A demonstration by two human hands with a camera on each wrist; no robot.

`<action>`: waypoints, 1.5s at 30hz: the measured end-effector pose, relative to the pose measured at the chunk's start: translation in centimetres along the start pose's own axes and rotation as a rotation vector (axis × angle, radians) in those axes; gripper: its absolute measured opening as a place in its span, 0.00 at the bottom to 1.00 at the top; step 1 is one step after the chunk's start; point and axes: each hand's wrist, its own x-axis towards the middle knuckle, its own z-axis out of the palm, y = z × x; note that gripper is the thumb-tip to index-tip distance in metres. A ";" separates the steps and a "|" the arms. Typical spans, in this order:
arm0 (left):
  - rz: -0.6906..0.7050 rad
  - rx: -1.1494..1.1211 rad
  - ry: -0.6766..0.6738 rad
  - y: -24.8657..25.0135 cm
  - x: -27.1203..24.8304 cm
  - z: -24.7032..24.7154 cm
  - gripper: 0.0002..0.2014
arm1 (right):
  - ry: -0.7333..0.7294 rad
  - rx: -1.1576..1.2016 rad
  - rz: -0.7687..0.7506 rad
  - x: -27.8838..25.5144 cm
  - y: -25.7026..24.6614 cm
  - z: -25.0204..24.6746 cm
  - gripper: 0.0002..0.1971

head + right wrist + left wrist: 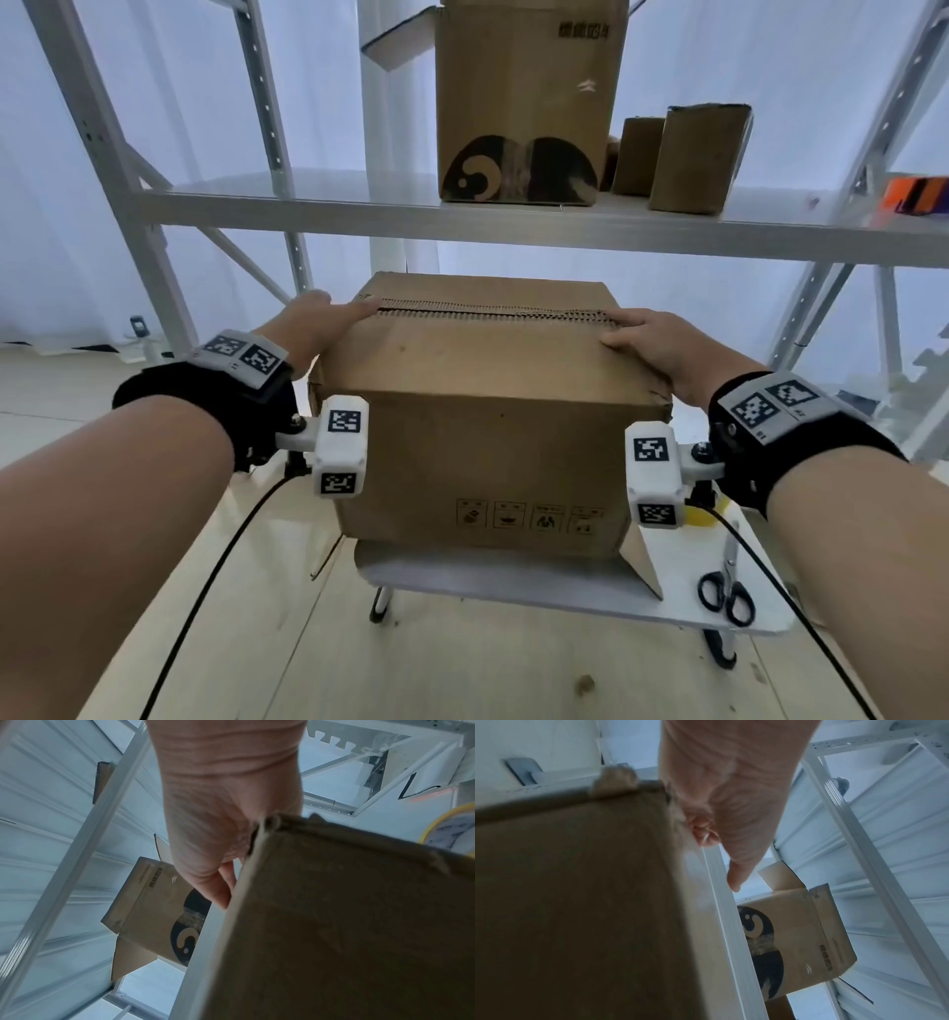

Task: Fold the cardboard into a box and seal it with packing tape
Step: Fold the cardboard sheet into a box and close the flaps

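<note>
- Cardboard box (488, 411) stands on a small white table (513, 586); I see both hands on its top face.
- My left hand (313, 321) lies with straight fingers pressing the left end of the top, thumb stretched toward the centre seam (493, 311). It holds nothing; flat contact only.
- My right hand (652, 342) lies likewise, fingers relaxed and flat on the right end of the top, fingertips at the seam's right end.
- Left wrist view: the palm rests over the box's upper edge, and one finger extends past the corner.
- Right wrist view: the palm rests on the top edge at the corner, with fingers reaching beyond it.
- Box sits between my two hands. The top flaps are folded shut and meet along the seam, showing raw corrugated edges.
- Box front carries a row of printed handling symbols near the bottom; a bottom flap sticks out at the lower right.
- Tape roll (452, 829), yellow-rimmed, lies just beside the box on its right side.
- Black-handled scissors (726, 591) lie on the table's right part, apart from the box.
</note>
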 end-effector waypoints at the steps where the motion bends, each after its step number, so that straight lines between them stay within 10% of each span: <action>1: -0.007 -0.071 -0.015 -0.3 -0.2 0.0 0.34 | 0.007 0.004 0.000 0.0 0.0 0.2 0.23; 10: 0.090 -0.317 -0.067 0.5 -3.1 -2.3 0.02 | 0.083 -0.073 -0.043 -0.7 -2.4 0.3 0.23; 26: 0.347 -0.070 0.140 4.2 -10.8 -10.2 0.06 | 0.116 -0.032 -0.082 -9.5 -8.2 0.2 0.22; 34: 0.218 0.624 0.028 -2.3 -8.2 -5.8 0.22 | 0.068 -0.159 -0.159 -8.8 -3.2 3.9 0.29; 45: 0.167 0.613 0.083 -5.4 -2.9 -3.3 0.28 | 0.049 -0.099 -0.194 -4.3 -1.4 5.6 0.31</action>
